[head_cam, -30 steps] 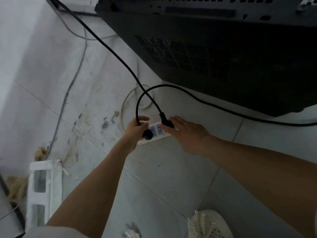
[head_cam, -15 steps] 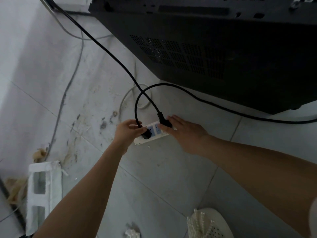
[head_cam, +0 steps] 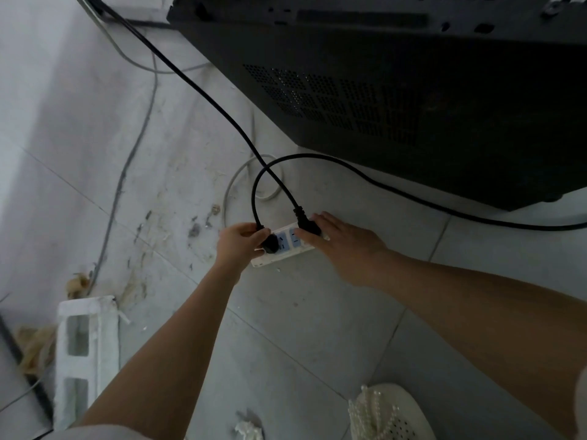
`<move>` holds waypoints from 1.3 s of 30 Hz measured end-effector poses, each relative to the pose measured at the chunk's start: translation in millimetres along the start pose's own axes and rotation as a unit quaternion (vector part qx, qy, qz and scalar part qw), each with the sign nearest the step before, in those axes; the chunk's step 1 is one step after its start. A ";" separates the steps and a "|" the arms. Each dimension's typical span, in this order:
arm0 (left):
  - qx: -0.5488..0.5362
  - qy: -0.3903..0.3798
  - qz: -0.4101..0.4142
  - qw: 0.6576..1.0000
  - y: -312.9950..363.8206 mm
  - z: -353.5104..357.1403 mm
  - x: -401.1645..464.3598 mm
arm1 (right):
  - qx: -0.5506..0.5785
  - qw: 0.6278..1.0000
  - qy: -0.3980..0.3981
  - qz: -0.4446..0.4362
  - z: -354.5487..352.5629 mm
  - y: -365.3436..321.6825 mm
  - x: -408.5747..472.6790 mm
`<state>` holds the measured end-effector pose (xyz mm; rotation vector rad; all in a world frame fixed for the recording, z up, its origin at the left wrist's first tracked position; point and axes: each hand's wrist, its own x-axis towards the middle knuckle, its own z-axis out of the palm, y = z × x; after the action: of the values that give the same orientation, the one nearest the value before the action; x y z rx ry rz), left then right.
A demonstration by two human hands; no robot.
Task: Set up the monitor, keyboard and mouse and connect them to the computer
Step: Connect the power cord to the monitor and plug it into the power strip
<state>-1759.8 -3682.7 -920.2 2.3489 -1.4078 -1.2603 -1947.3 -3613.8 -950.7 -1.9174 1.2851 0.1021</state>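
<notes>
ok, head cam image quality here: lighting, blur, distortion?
Head view: dim and flat, the computer case nearly black with its vent holes barely readable; wide-angle bend curves the floor tile seams; left hand, right hand and power strip reasonably sharp; no glare.

Grey tiled floor (head_cam: 286, 319) carries power strip (head_cam: 287, 249), computer case (head_cam: 397, 90), cables.

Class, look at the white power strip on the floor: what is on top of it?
Two black plugs and the right hand, fingers over its far end. The sockets beneath them are hidden; two blue sockets show between.
</notes>
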 end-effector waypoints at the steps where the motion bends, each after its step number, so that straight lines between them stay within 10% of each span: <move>1: 0.005 -0.004 0.004 1.000 0.4 1.0 -0.4 | 0.002 1.000 0.000 -0.001 -0.3 -0.1 -0.2; 29: 0.225 0.088 0.090 0.966 -4.2 17.8 -18.8 | -0.043 0.999 -0.019 0.011 -6.2 -15.4 -4.9; 39: 0.244 0.077 0.006 0.967 2.5 20.0 -5.2 | -0.047 0.999 -0.002 0.014 3.0 -15.9 -1.4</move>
<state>-1776.7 -3674.2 -928.8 2.6573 -1.8417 -0.7650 -1934.1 -3608.4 -943.0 -1.9788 1.3250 0.1837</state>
